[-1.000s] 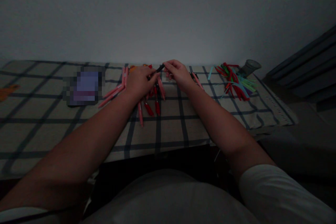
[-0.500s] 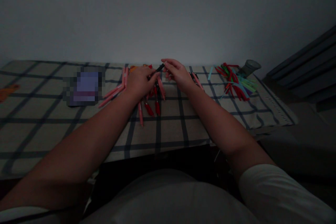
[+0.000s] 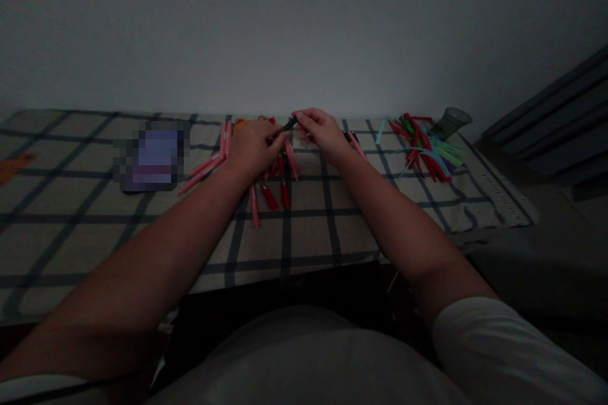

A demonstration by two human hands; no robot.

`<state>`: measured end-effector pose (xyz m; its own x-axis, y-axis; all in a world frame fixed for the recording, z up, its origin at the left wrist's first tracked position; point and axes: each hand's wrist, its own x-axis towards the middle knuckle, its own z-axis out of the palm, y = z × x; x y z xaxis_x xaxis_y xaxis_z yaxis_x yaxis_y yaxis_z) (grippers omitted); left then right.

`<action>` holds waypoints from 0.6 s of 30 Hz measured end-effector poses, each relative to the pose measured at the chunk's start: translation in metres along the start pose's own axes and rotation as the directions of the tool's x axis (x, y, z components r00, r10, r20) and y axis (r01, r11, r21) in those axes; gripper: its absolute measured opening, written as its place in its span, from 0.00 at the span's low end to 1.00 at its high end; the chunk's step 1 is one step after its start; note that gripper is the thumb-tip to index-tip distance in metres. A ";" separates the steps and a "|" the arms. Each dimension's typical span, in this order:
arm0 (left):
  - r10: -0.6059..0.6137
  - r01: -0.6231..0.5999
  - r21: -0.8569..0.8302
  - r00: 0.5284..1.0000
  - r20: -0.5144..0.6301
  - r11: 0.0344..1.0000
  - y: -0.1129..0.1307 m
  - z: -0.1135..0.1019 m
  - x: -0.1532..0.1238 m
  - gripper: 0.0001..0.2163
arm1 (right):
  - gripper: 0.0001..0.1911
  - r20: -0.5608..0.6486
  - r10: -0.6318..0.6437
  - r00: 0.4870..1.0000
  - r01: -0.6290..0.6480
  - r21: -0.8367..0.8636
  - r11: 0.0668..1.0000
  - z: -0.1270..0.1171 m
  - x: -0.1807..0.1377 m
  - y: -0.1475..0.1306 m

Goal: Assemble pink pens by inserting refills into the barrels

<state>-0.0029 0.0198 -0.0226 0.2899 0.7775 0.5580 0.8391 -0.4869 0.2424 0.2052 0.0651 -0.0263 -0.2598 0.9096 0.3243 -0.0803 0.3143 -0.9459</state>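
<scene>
The scene is dim. My left hand and my right hand meet above a checked tablecloth, both pinching a small black pen part between their fingertips. Under and around my left hand lies a scatter of several pink and red pens. More pink pens lie to the left of that hand, and one pink pen lies just right of my right wrist.
A heap of red, green and blue strips lies at the table's right end, next to a small glass jar. A blurred purple object sits at the left. A plain wall rises behind the table.
My right fingers opened slightly half a second ago and have closed again on the black part. Both arms stay in place.
</scene>
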 end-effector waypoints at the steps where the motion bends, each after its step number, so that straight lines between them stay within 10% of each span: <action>1: 0.005 -0.005 -0.001 1.000 -0.001 1.000 -0.001 0.001 0.000 0.19 | 0.23 -0.001 -0.001 1.000 0.001 -0.008 1.000 0.000 0.000 0.000; 18: 0.128 -0.127 -0.022 0.992 0.013 0.992 -0.003 0.006 0.000 0.22 | 0.31 -0.057 -0.013 0.998 0.005 -0.147 0.989 0.006 -0.007 -0.012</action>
<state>-0.0025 0.0240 -0.0278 0.4004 0.7139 0.5744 0.7850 -0.5907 0.1869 0.2021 0.0536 -0.0174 -0.2037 0.9193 0.3368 0.0611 0.3553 -0.9328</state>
